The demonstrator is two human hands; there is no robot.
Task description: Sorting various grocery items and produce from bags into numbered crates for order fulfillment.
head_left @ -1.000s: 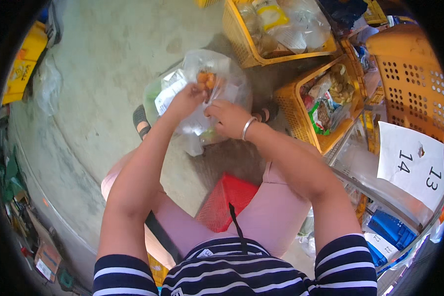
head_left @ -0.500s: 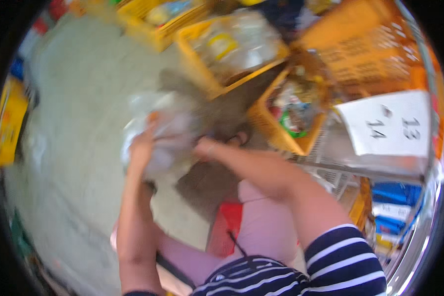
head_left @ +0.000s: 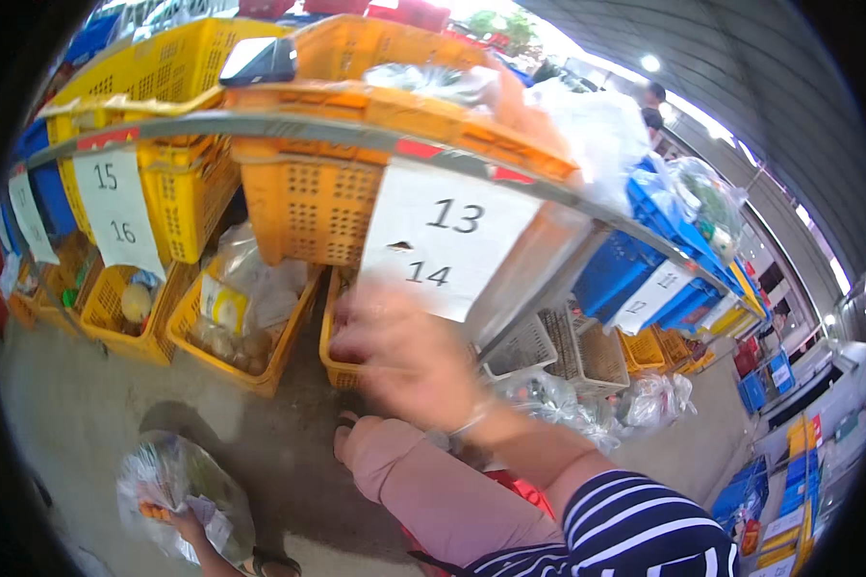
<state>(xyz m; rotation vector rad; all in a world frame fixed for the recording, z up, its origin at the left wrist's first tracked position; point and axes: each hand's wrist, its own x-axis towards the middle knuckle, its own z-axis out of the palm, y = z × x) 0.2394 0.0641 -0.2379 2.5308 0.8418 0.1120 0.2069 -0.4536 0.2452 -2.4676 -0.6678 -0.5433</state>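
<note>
At the lower left, my left hand [head_left: 191,522] is closed on the gathered top of a large clear plastic bag [head_left: 223,484]. Something orange shows beside its fingers, and greenish contents show dimly through the plastic. My right hand [head_left: 404,351] is raised in front of me, smeared by motion, so its fingers cannot be made out. It hangs before a white paper sign [head_left: 455,236] on the rack and partly covers a low yellow crate [head_left: 340,373]. Whether it touches either is unclear.
A metal rack rail [head_left: 318,127] holds an orange crate [head_left: 303,197] and a yellow crate [head_left: 185,202]. Below stands another yellow crate [head_left: 245,380] with bagged goods. Blue crates [head_left: 618,279] are to the right, with filled plastic bags [head_left: 652,402] on the floor.
The view has swung up and right toward the rack. My right hand has left the bag and risen toward the crates; my left hand keeps the bag low at the left.
</note>
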